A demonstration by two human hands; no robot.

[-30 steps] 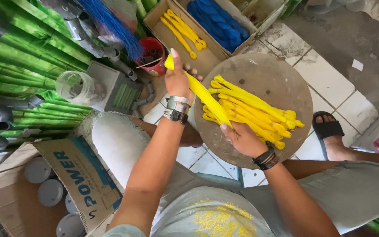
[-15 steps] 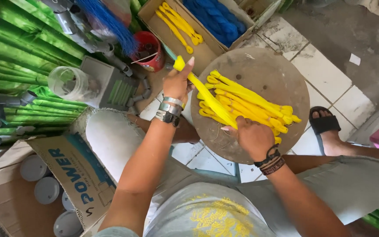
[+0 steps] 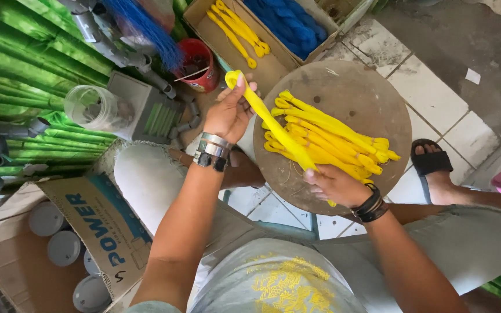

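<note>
The left hand (image 3: 229, 113) is closed on the looped upper end of a yellow strand bundle (image 3: 278, 132); the right hand (image 3: 333, 184) pinches the lower end of the same bundle, so the bundle runs taut on a diagonal between the two hands, above the near edge of the round board (image 3: 355, 87); the hands stand apart, one at each end. The bundle is soft, fibrous and glossy, folded into a narrow skein with a closed loop at the top. The board is a flat disc, brown, worn and scuffed, with small holes in its face; a pile of yellow skeins (image 3: 331, 136) of the same make lies across its middle, loops toward the left hand. Behind the board, an open cardboard box (image 3: 273, 64) holds further yellow skeins (image 3: 236, 26) and blue skeins (image 3: 291, 23); a red pot (image 3: 198, 64) stands just beside it; a clear plastic jar (image 3: 91, 107) and grey pipe fittings (image 3: 117, 46) lie against shiny green ribbed material (image 3: 24, 75). The floor (image 3: 436, 93) is pale tile with dark joints.

Against the view half a second earlier: the left hand has risen slightly and its loop now stands clear above the fingers; the right hand has shifted toward the board's near rim; the pile on the board is unchanged.
</note>
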